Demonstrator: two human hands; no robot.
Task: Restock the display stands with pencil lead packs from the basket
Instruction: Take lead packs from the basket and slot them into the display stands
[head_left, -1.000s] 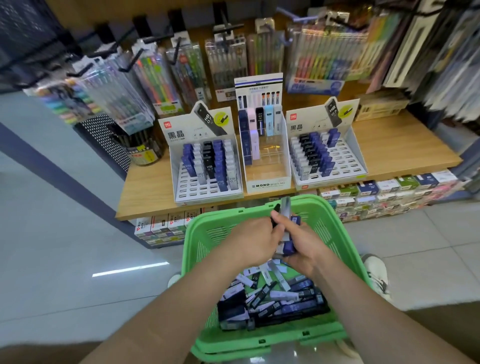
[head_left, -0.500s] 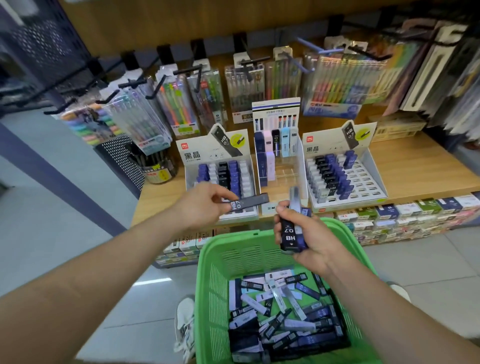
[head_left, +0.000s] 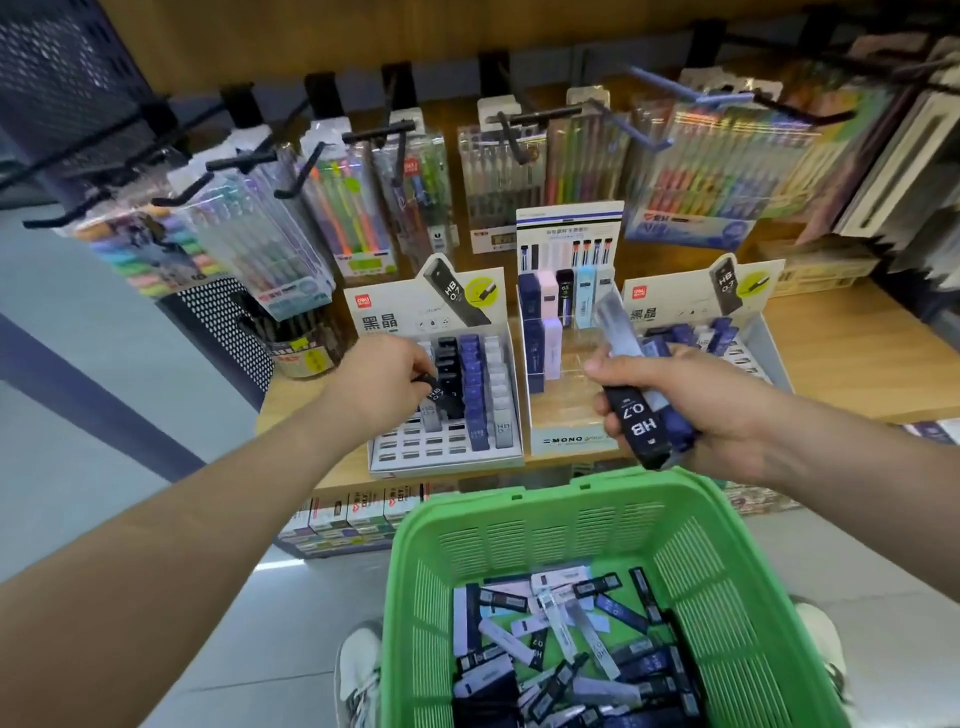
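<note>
Restocking at a stationery shop: the person's left hand (head_left: 382, 387) pinches one black lead pack (head_left: 435, 401) between thumb and fingers. It tilts the pack over the black column of the left stand (head_left: 415, 452), apparently so it drops in among packs of the same colour. That stand carries four columns, filled toward the back, with bare slots across the front rows.

The middle stand (head_left: 566, 439) is the second of three set side by side on the wooden shelf (head_left: 857, 364). Below it sits the green basket (head_left: 545, 499), close under the shelf edge and within easy reach. Its loose packs (head_left: 561, 654) lie in a heap too jumbled to count.

The right hand (head_left: 717, 410) is closed around a reserve bundle, held up near the stands, likely so the other hand can draw from it. It holds a black HB 0.7 pack (head_left: 638, 423), a clear pack (head_left: 615, 325) jutting upward and a blue pack (head_left: 680, 431). That makes at least three, though the fingers may hide more. Behind it, the right stand (head_left: 670, 306) is also only part filled.
</note>
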